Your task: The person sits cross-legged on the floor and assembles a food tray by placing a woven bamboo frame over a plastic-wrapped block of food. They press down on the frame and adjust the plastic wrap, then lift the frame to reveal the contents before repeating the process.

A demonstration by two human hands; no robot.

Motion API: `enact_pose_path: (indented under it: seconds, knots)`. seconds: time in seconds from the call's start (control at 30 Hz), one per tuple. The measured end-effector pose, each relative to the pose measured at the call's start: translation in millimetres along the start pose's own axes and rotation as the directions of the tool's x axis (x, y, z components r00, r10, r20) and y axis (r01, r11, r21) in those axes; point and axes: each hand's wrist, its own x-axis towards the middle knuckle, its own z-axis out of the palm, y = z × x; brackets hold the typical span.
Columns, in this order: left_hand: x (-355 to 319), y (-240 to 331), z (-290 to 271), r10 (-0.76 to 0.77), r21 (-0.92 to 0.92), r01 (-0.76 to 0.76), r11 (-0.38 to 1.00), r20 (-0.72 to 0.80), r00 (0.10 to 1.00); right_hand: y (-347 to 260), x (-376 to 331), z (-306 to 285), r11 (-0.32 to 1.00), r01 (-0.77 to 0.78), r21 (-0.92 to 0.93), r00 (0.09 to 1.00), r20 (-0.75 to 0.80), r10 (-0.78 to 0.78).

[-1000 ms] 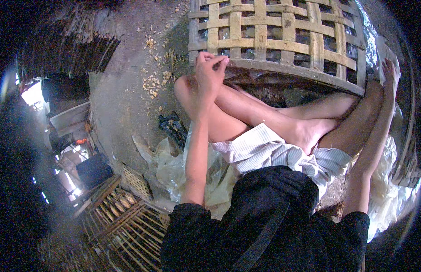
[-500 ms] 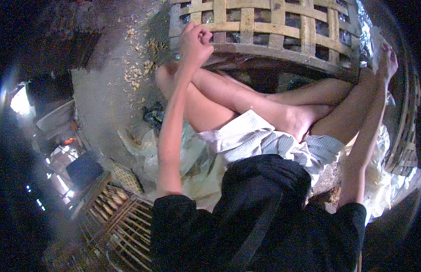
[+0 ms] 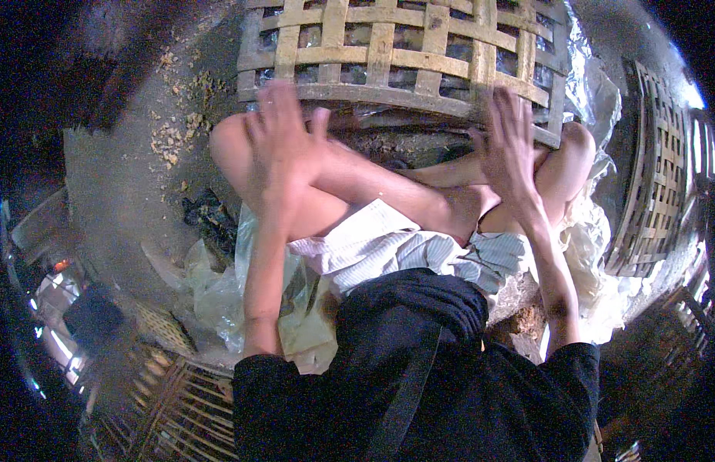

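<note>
In front of my crossed legs [image 3: 373,179] lies a wide woven bamboo rack [image 3: 357,58] with a square lattice and a wooden frame. Clear plastic shows through its gaps. My left hand [image 3: 287,146], smeared by motion, is held over my left knee, with its fingers stretched toward the rack's near left corner. My right hand [image 3: 508,142] hangs by the near right part of the rack, fingers extended and also blurred. Neither hand holds anything that I can see. Whether the fingertips touch the frame is unclear.
Another lattice rack [image 3: 654,169] stands at the right. Crumpled clear plastic [image 3: 219,289] lies by my left thigh, and whitish plastic sheeting [image 3: 592,231] by my right. Pale crumbs [image 3: 180,127] are scattered on the floor at the left. A slatted bamboo frame [image 3: 169,400] sits behind on the left.
Both hands have opened and come down toward my knees. The right hand has moved inward from the whitish plastic at the far right. The whole view has shifted slightly.
</note>
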Motion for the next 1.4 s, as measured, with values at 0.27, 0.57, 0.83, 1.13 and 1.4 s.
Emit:
enact_pose_path:
  seconds: [0.27,0.57,0.83,1.13,1.4]
  knots:
    - [22.9,81.7,-6.1,0.284,-0.473,-0.307,0.826,-0.122,0.951,-0.1,-0.4,-3.9,0.99,-0.101,0.094,0.967,-0.223,0.12]
    - [25.4,119.7,8.7,0.278,-0.542,-0.414,0.731,-0.318,0.906,-13.8,33.0,-5.5,0.886,-0.399,0.235,0.883,-0.164,0.441]
    - [28.7,115.3,13.7,0.245,-0.563,-0.415,0.714,-0.354,0.902,-0.4,40.4,-5.0,0.941,-0.336,0.023,0.931,-0.143,0.336]
    - [29.2,114.9,15.4,0.254,-0.512,-0.428,0.745,-0.375,0.892,-8.1,32.9,-14.5,0.937,-0.181,0.298,0.887,-0.363,0.286]
    - [29.0,115.3,21.7,0.278,-0.51,-0.46,0.727,-0.394,0.876,-55.9,-33.7,-3.4,0.902,-0.385,0.196,0.875,-0.232,0.424]
